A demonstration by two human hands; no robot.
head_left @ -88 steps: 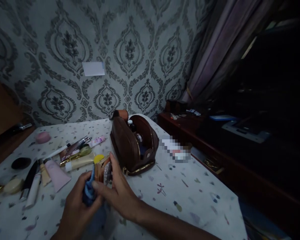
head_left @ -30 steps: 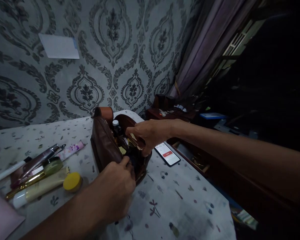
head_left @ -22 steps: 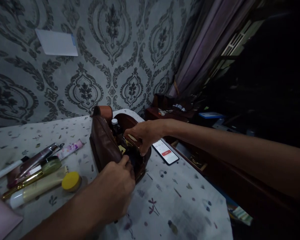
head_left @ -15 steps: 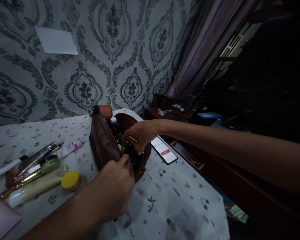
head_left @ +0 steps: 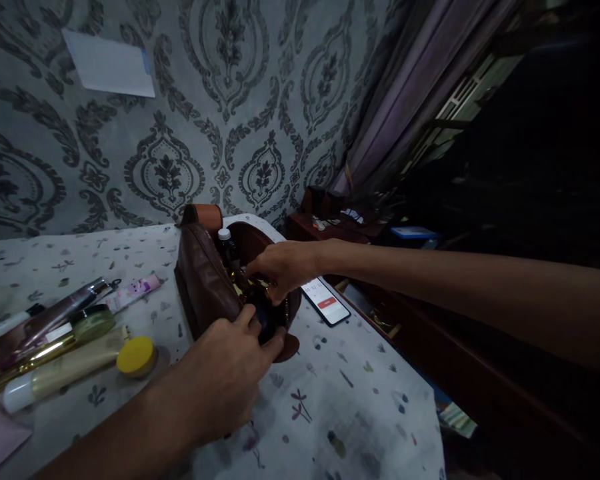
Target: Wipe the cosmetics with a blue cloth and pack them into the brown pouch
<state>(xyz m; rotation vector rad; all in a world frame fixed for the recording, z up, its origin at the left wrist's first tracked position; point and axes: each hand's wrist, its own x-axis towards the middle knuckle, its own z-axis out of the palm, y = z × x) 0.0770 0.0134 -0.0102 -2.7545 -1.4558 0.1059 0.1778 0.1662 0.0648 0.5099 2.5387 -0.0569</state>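
A brown leather pouch bag (head_left: 200, 287) stands unzipped on the patterned cloth, its mouth facing up. My left hand (head_left: 230, 363) grips the near end of the bag's opening, index finger and thumb on either side of a dark gap. Reaching in from the right, my right hand (head_left: 287, 267) has its fingers bent down inside the bag, closed around something hidden in shadow. Gold-coloured and dark items show beneath those fingers. A dark bottle with a white cap (head_left: 225, 235) stands upright at the bag's far end.
Left of the bag lie a yellow-lidded jar (head_left: 136, 356), a cream tube (head_left: 75, 360), a gold-handled brush (head_left: 30, 360), a green jar (head_left: 94, 323) and a pink tube (head_left: 133, 292). A lit phone (head_left: 327, 303) lies right of the bag, near the edge above an open drawer (head_left: 375, 313).
The view has shifted slightly. My left thumb has come out to the near side of the bag's opening, and a brown flap shows there. My right hand stays inside the bag.
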